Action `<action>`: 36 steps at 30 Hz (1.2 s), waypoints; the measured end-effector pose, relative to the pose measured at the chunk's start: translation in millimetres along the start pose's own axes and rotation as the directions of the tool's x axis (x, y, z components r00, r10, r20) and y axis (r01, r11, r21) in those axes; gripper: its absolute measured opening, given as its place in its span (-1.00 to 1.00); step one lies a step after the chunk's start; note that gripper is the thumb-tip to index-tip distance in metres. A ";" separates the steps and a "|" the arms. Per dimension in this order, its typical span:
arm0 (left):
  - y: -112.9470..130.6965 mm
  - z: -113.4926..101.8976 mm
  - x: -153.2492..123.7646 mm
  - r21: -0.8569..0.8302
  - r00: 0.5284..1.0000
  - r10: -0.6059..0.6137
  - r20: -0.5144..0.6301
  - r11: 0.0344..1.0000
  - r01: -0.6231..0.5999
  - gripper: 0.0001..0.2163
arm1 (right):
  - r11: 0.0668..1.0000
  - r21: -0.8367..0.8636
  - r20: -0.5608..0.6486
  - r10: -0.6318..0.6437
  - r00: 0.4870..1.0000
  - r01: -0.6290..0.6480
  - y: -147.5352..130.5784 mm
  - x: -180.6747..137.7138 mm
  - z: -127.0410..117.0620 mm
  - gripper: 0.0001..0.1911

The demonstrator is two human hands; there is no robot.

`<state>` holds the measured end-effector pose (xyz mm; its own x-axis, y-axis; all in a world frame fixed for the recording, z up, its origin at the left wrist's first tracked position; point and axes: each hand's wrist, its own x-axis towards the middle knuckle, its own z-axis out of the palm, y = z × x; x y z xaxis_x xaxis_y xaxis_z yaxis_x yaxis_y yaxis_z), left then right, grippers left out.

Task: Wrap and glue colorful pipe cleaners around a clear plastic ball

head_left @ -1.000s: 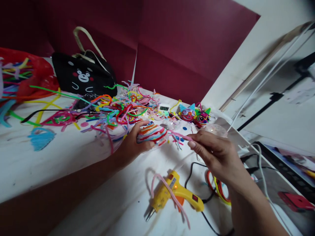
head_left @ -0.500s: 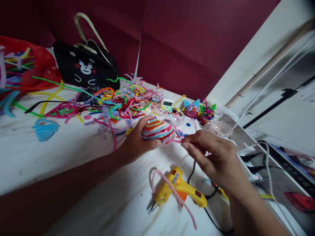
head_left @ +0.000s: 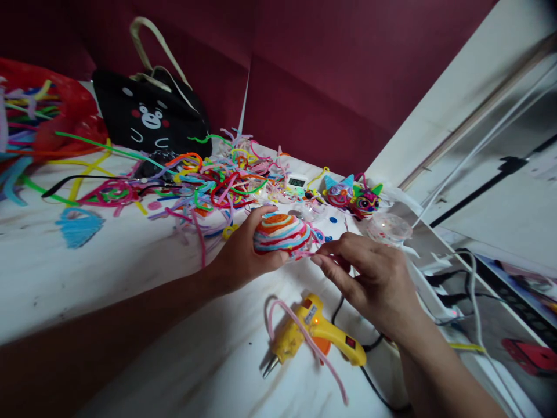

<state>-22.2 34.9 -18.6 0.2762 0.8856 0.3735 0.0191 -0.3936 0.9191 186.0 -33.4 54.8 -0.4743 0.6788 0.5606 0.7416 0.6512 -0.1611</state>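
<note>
My left hand (head_left: 248,247) is wrapped round a ball (head_left: 282,233) covered in striped pipe cleaner, with orange, white, red and light blue bands. At the ball's right side, my right hand (head_left: 363,267) pinches a pink pipe cleaner (head_left: 304,253) between thumb and forefinger. That strand runs along the lower right edge of the ball. Below the hands a yellow glue gun (head_left: 300,334) lies on the white table (head_left: 174,354), its small orange light lit. Another pink pipe cleaner (head_left: 322,360) is draped across the gun.
A heap of coloured pipe cleaners (head_left: 226,180) spreads behind my left hand. Further back stand a black bag (head_left: 150,125), a red plastic bag (head_left: 80,110) and a small digital clock (head_left: 296,183). Two cat-like figures (head_left: 339,190) and a clear dome (head_left: 390,226) sit at the right.
My right hand has moved slightly left, closer to the ball, with the pink strand in its fingers. The ball has turned or tilted slightly in my left hand.
</note>
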 end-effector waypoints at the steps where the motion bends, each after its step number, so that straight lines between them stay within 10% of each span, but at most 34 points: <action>1: -0.4 0.0 0.0 0.005 1.000 0.001 0.000 1.000 -0.001 -0.34 | 1.000 -0.001 0.001 -0.003 1.000 0.003 0.1 -0.2 0.3 -0.94; 36: 6.2 -0.9 -0.2 0.133 0.997 -0.029 0.066 0.991 0.020 -0.40 | 0.996 0.084 -0.051 0.048 0.998 -0.044 5.6 3.5 10.8 -0.91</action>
<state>-23.0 32.5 -12.9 0.3387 0.8783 0.3375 0.1518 -0.4051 0.9016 183.3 -23.7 47.1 -0.4129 0.6913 0.5929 0.7194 0.6468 -0.2532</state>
